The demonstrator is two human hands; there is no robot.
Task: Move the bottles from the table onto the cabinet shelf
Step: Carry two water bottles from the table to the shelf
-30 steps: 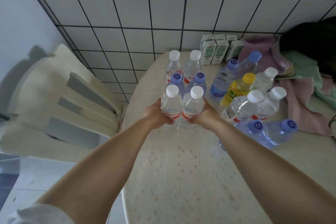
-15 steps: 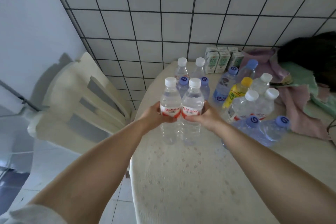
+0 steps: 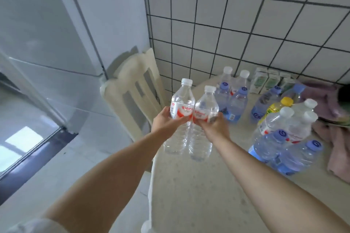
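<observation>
The left hand [image 3: 166, 121] grips one clear water bottle, referred to here as the left bottle [image 3: 180, 115], with fingers curled round its label band; the right hand [image 3: 214, 127] grips a matching right bottle [image 3: 203, 121] in the same manner. Both bottles are held upright, long axes near vertical, touching side by side, and lifted clear above the near-left edge of the tabletop [image 3: 198, 195]. Each has a white cap and a red-and-white label reading "Wahaha"; the smaller print below is illegible. The remaining bottles [image 3: 280, 128] stand on the tabletop to the right of and beyond the hands: clear white-capped ones, blue-tinted ones with a "G"-like mark on their blue caps, and one yellow-capped bottle [image 3: 274, 108] whose label cannot be read. Small drink cartons [image 3: 265, 81] stand against the tiled wall [image 3: 246, 24], and cloths [image 3: 337, 138] lie at the far right. A cream chair [image 3: 132, 96] stands just left of the tabletop. The cabinet shelf is not identifiable; pale panels [image 3: 47, 34] occupy the left side. Judged from this, the destination lies to the left, making the left hand the nearer one, and the bottles should stay upright during transfer.
</observation>
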